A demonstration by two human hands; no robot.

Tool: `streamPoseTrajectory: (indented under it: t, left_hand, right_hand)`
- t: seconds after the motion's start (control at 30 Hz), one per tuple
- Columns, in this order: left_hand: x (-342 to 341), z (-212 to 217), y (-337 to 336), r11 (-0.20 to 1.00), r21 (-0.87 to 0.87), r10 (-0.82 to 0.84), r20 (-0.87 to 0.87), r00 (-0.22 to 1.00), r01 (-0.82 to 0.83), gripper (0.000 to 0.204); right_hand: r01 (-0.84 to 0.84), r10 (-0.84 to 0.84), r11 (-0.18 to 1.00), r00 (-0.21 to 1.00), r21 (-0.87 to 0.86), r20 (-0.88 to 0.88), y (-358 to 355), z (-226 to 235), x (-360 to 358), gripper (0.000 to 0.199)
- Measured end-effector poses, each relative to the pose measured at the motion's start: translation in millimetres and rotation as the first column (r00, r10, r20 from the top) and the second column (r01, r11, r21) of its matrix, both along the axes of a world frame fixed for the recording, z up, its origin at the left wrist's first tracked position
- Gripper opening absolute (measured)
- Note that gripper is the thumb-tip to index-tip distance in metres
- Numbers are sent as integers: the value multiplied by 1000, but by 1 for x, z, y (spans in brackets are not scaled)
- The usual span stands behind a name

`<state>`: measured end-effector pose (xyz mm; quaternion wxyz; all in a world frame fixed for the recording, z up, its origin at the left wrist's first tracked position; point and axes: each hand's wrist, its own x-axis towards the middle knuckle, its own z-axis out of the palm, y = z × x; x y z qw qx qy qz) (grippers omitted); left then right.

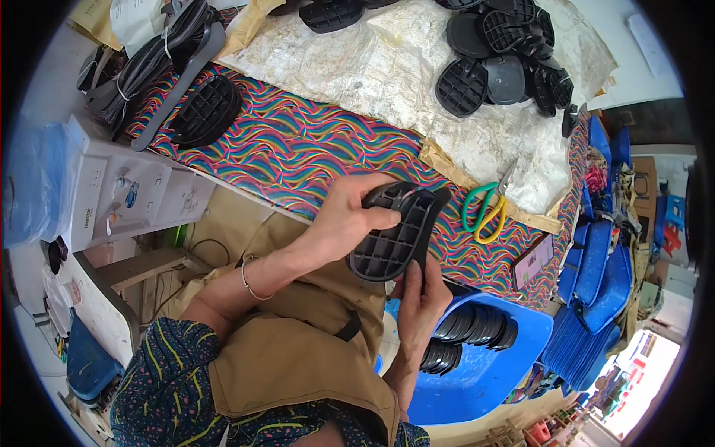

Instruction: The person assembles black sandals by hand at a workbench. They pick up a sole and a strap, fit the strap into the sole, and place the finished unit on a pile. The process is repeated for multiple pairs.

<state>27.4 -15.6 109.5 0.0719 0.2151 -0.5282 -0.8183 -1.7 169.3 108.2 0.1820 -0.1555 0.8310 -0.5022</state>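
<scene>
My left hand (350, 212) grips a black oval piece with a gridded face (383, 246), thumb pressed on the grid and fingers behind its upper edge. Along the right side of this piece runs a smooth black strip (429, 231), curved and standing away from it at the top. The fingers of my right hand (421, 298) close on the strip's lower end, against the piece's lower right edge. Both hands are above the near edge of the patterned tablecloth (298, 141). Whether strip and piece are joined is hidden.
Scissors with green and yellow handles (484, 212) and a phone (533, 262) lie to the right. A blue tub (484, 380) below holds several black pieces. More gridded pieces (462, 87) rest on a white sheet (335, 74). Bundled black strips (149, 74) lie far left.
</scene>
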Motion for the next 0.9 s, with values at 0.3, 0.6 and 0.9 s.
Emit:
streamPoseTrajectory:
  t: [0.3,0.6,0.9]
  left_hand:
    - [10,17,15,992,-110,53,-75,996,-61,31]
    - [16,17,25,974,-72,187,-265,946,-213,31]
    - [17,22,32,948,-2,304,-295,906,-319,27]
  right_hand:
    - [94,-98,989,995,-118,-30,7,14,33,21]
    - [135,-129,978,991,-157,45,7,22,52,21]
    - [173,-185,933,983,-315,-8,-1,10,55,23]
